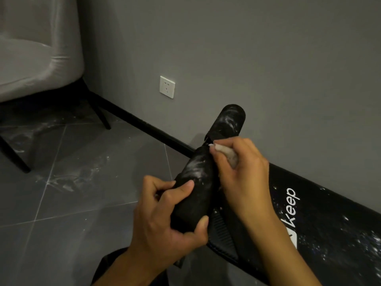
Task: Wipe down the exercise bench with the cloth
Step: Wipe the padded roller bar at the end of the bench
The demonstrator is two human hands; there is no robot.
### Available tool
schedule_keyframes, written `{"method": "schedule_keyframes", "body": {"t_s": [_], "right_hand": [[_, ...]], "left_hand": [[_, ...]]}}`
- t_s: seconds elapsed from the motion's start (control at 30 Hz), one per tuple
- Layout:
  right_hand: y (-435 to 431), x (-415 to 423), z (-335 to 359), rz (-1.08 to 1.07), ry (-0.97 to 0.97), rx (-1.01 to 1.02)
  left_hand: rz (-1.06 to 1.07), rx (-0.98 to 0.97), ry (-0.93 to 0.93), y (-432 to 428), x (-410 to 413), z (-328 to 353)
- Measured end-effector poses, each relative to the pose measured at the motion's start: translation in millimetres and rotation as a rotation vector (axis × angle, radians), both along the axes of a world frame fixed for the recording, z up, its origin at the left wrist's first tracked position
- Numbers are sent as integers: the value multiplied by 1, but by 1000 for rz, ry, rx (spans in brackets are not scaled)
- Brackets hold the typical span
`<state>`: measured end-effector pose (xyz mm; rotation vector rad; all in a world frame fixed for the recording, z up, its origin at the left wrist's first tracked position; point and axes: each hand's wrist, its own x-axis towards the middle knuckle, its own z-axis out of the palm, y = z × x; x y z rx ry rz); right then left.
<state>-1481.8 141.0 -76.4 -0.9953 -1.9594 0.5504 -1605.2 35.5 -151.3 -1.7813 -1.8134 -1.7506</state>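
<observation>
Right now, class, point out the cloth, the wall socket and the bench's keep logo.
cloth [227,154]: head view, bunched middle.
wall socket [167,87]: head view, faceplate centre.
keep logo [292,206]: head view, middle letters.

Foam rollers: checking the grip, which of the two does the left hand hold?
The near roller, pointing toward the camera: the left hand wraps its end. The far roller, by the wall, goes unheld.

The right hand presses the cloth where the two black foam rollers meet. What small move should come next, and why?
Probably slide the cloth in the right hand down along the near foam roller toward the left hand, which grips its near end. White smears cover that roller's top, so it looks unwiped.
</observation>
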Motion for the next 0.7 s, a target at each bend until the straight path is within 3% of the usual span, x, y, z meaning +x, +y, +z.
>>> {"method": "schedule_keyframes", "body": {"t_s": [0.2,0.4,0.6,0.7], "right_hand": [[-49,27,-5,330,71,-124],[-13,2,4,53,61,-110],[-65,20,-10,270,130,-161],[-56,20,-13,172,167,-221]], "left_hand": [[-3,-6,-49,-1,3,-2],[-19,-17,-52,-2,2,-2],[10,9,-68,-1,3,-4],[6,13,-65,0,3,-5]]}}
